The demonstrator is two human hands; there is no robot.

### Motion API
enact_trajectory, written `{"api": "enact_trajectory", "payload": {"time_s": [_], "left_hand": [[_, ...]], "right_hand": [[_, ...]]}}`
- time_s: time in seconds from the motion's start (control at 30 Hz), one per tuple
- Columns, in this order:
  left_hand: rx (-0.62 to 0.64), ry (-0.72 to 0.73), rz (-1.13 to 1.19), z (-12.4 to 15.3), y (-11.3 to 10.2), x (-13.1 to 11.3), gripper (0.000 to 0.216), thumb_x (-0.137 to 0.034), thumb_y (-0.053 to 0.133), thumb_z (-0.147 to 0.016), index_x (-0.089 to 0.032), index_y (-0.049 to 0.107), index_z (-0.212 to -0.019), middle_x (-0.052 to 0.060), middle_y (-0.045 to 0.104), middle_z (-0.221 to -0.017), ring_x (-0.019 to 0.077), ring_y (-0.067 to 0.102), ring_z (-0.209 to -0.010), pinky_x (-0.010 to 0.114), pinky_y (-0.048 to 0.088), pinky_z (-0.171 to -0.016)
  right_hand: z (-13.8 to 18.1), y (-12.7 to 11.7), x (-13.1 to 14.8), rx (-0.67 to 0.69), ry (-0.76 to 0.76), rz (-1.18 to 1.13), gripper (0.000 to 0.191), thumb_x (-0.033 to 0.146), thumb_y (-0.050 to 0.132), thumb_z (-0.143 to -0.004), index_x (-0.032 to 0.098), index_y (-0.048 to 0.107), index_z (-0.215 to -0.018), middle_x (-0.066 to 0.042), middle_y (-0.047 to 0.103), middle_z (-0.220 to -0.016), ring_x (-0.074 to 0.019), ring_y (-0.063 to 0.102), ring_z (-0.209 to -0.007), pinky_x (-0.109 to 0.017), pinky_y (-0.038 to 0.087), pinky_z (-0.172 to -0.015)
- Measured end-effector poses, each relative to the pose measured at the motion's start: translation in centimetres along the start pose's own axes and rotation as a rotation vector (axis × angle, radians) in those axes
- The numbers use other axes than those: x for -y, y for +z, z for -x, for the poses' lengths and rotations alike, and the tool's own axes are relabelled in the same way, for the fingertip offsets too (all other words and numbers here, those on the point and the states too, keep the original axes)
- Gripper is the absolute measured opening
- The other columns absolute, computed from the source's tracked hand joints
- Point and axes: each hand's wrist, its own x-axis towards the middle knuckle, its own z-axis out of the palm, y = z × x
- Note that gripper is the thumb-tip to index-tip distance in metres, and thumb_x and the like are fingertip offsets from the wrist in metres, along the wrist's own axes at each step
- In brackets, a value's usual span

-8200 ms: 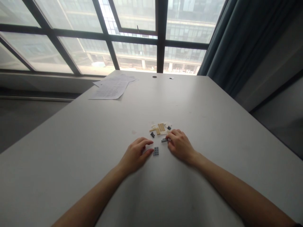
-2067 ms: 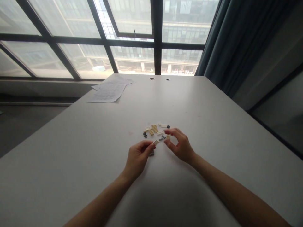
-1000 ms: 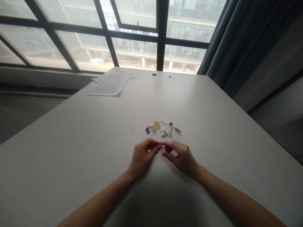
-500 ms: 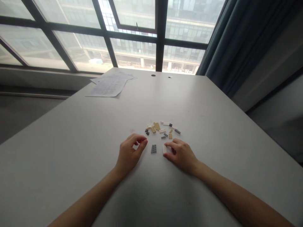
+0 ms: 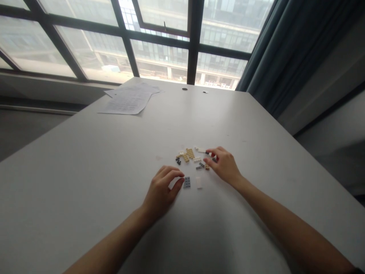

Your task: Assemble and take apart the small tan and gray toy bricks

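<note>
My left hand [image 5: 164, 186] rests on the table, thumb and index finger slightly apart at the left edge of a grey studded wedge plate [image 5: 187, 182]. Whether they touch it I cannot tell. To the plate's right lies a smooth white flat piece [image 5: 199, 182], free of both hands. Over the right side of a group of small building bricks is my right hand [image 5: 224, 164], thumb and index finger apart. Beneath or beside its fingers are a tan brick [image 5: 207, 167] and dark grey pieces [image 5: 202, 165], partly covered.
Further left in the group are tan plates [image 5: 189, 153], a white studded piece [image 5: 197, 160] and small black pieces [image 5: 178, 161]. Printed sheets [image 5: 128, 101] lie at the far left of the white table [image 5: 108, 160]. Windows and a dark curtain [image 5: 273, 57] stand beyond.
My right hand has let go of the white flat piece and moved up and away to the brick group. My left hand has shifted right and slightly down, to the grey plate.
</note>
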Motion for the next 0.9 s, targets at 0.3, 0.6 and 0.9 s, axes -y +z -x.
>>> {"api": "enact_trajectory", "payload": {"time_s": [0.3, 0.6, 0.9], "left_hand": [[0.011, 0.032, 0.026, -0.1, 0.1, -0.2, 0.008, -0.019, 0.055, -0.087, -0.020, 0.063, -0.085, 0.006, 0.065, -0.086, 0.0184, 0.058, -0.085, 0.032, 0.049, -0.079], [0.009, 0.012, 0.039, -0.3, 0.0, -0.3, 0.008, -0.019, 0.055, -0.087, -0.020, 0.063, -0.084, 0.005, 0.065, -0.087, 0.0178, 0.058, -0.085, 0.030, 0.049, -0.078], [-0.060, 0.227, -0.081, 0.7, 0.4, -0.2, 0.021, -0.015, 0.062, -0.083, -0.020, 0.060, -0.103, 0.006, 0.066, -0.094, 0.0187, 0.057, -0.087, 0.033, 0.047, -0.080]], "right_hand": [[-5.7, 3.1, -1.3, 0.114, 0.012, 0.139, 0.011, 0.019, 0.062, -0.082, 0.020, 0.073, -0.085, -0.009, 0.067, -0.093, -0.0231, 0.059, -0.092, -0.036, 0.044, -0.085], [-5.9, 3.0, -1.3, 0.175, -0.056, -0.041, 0.009, 0.012, 0.063, -0.075, 0.019, 0.069, -0.078, -0.003, 0.066, -0.080, -0.0168, 0.058, -0.078, -0.029, 0.045, -0.074], [-0.2, 0.5, 1.5, 0.139, 0.037, -0.691, 0.013, 0.026, 0.068, -0.079, 0.018, 0.063, -0.087, 0.000, 0.065, -0.075, -0.0132, 0.060, -0.070, -0.027, 0.050, -0.067]]}}
